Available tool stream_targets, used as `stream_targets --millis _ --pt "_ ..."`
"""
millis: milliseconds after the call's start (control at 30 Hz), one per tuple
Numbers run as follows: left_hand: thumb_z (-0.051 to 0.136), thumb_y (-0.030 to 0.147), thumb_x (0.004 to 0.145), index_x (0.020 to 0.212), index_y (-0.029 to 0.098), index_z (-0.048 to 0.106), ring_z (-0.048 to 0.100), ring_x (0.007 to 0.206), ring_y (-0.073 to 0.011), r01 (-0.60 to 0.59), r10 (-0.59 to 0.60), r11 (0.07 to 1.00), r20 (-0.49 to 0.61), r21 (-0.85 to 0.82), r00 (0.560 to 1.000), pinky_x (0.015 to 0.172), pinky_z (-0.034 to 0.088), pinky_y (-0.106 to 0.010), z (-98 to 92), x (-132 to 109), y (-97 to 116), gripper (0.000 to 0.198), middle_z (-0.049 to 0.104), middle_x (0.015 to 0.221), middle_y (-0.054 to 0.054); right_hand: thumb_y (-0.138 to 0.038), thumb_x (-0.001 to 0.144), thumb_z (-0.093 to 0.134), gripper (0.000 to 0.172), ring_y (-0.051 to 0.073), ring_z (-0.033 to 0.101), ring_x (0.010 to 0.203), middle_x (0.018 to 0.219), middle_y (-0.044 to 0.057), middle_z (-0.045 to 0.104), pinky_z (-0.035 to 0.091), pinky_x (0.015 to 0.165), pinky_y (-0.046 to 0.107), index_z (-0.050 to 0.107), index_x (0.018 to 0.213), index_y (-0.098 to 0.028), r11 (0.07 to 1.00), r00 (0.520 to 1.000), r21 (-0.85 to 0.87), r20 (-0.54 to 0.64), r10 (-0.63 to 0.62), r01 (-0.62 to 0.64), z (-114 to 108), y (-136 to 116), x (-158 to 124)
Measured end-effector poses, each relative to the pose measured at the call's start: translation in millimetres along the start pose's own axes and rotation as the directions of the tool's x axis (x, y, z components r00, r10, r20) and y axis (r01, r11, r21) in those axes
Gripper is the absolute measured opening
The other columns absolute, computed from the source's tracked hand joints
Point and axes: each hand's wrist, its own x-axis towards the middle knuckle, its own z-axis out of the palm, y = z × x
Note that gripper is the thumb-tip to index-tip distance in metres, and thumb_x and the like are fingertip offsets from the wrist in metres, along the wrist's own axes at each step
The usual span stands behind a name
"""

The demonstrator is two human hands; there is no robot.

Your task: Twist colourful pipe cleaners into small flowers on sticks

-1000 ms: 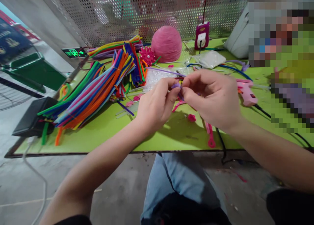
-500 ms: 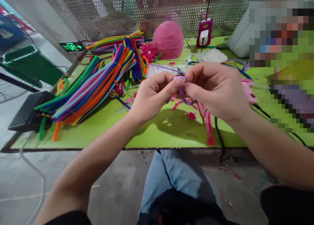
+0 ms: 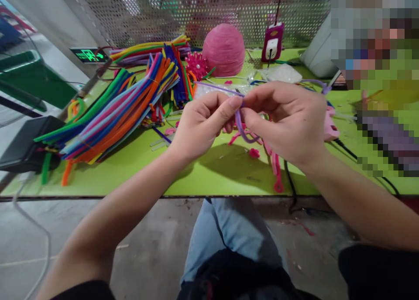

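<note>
Between both hands is a purple pipe cleaner [image 3: 242,130], bent into a curve that hangs below the fingertips. One straight purple length runs out to the left above my left hand. My left hand [image 3: 207,121] pinches it between thumb and forefinger. Close against it, my right hand [image 3: 286,119] pinches the same pipe cleaner with thumb and fingers; the exact spot between the fingertips is partly hidden. Below the hands on the green table [image 3: 209,175] lie pink pipe cleaner pieces [image 3: 275,169] and a small pink flower shape [image 3: 254,153].
Bundles of coloured pipe cleaners [image 3: 121,112] lie at the left, beside a black box [image 3: 29,143]. Behind the hands stand a pink ball [image 3: 224,50] and a pink flower [image 3: 196,65]. A pink device [image 3: 331,124] with a black cable sits right of my right hand.
The purple pipe cleaner's small loop at the left fingertips is now covered by my thumb, and its hanging curve shows longer. Both hands stay close together. The view has shifted slightly.
</note>
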Motion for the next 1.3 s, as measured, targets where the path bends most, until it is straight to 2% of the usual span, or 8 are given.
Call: stream_targets --millis 300,467,600,733,833,933,1000,1300 --pt "0.069 0.087 0.097 0.069 0.024 0.052 0.034 0.041 -0.006 0.156 -0.156 0.988 0.084 0.011 0.984 0.037 0.025 -0.025 0.5 -3 3 0.072 0.043 0.052 0.006 -0.015 0.098 0.077 0.013 0.014 0.074 0.077 0.088 -0.003 0.079 0.067 0.074 0.031 0.078 0.096 -0.028 0.998 1.0 0.058 -0.005 -0.013 0.013 1 -2 -5" --pt "0.071 0.091 0.093 0.065 0.023 0.049 0.031 0.041 -0.0047 0.291 -0.274 0.953 0.169 -0.084 0.947 0.037 0.02 -0.023 1.8 -2 7 0.077 0.038 0.052 0.006 -0.019 0.103 0.074 0.017 0.021 0.076 0.082 0.087 0.0 0.079 0.065 0.082 0.043 0.071 0.09 -0.03 0.947 0.977 -0.24 0.032 -0.211 0.213 -2 0 -4" --pt "0.076 0.09 0.091 0.059 0.022 0.047 0.03 0.04 -0.0038 0.375 -0.339 0.919 0.246 -0.118 0.908 0.036 0.02 -0.022 -2.4 0 4 0.08 0.035 0.05 0.005 -0.018 0.105 0.07 0.012 0.022 0.077 0.089 0.097 0.003 0.082 0.064 0.081 0.04 0.073 0.102 -0.03 0.731 0.846 -0.43 0.206 -0.492 0.53 -13 17 3" --pt "0.081 0.081 0.093 0.055 0.022 0.043 0.028 0.04 -0.0031 0.467 -0.411 0.873 0.307 -0.137 0.859 0.037 0.02 -0.021 -7.3 0 -2 0.079 0.033 0.049 0.005 -0.024 0.102 0.076 0.012 0.024 0.077 0.088 0.103 0.002 0.085 0.061 0.077 0.041 0.08 0.11 -0.032 0.626 0.745 -0.404 0.359 -0.562 0.667 -22 36 14" --pt "0.082 0.075 0.096 0.06 0.022 0.05 0.033 0.041 -0.0045 0.41 -0.371 0.901 0.238 -0.139 0.897 0.039 0.024 -0.022 -7.5 2 -4 0.071 0.039 0.05 0.005 -0.022 0.101 0.075 0.013 0.024 0.078 0.09 0.1 0.001 0.084 0.063 0.083 0.041 0.081 0.106 -0.033 0.712 0.795 -0.355 0.315 -0.519 0.606 -20 37 16" --pt "0.079 0.075 0.099 0.07 0.024 0.054 0.045 0.046 -0.0083 0.239 -0.235 0.97 0.08 -0.05 0.969 0.042 0.033 -0.025 -5.1 2 -3 0.064 0.049 0.054 0.004 -0.02 0.102 0.074 0.015 0.022 0.079 0.095 0.104 0.002 0.083 0.065 0.09 0.039 0.08 0.109 -0.032 0.942 0.948 -0.146 0.149 -0.282 0.303 -13 28 11" --pt "0.075 0.078 0.099 0.074 0.025 0.054 0.052 0.05 -0.0106 0.146 -0.147 0.989 0.033 0.028 0.989 0.045 0.038 -0.025 -3.8 1 -2 0.063 0.052 0.056 0.004 -0.026 0.106 0.074 0.007 0.019 0.078 0.089 0.101 0.002 0.082 0.066 0.085 0.036 0.079 0.108 -0.03 0.996 0.992 0.051 0.091 -0.082 0.077 -7 22 7" --pt "0.068 0.071 0.107 0.08 0.025 0.059 0.069 0.062 -0.0149 0.011 -0.006 0.973 -0.022 0.231 1.0 0.055 0.055 -0.027 -3.7 -5 -5 0.054 0.057 0.062 0.003 -0.053 0.1 0.087 0.033 0.016 0.07 0.073 0.082 -0.002 0.071 0.062 0.065 0.03 0.071 0.093 -0.025 0.967 0.981 0.192 0.132 0.145 -0.168 7 3 5"
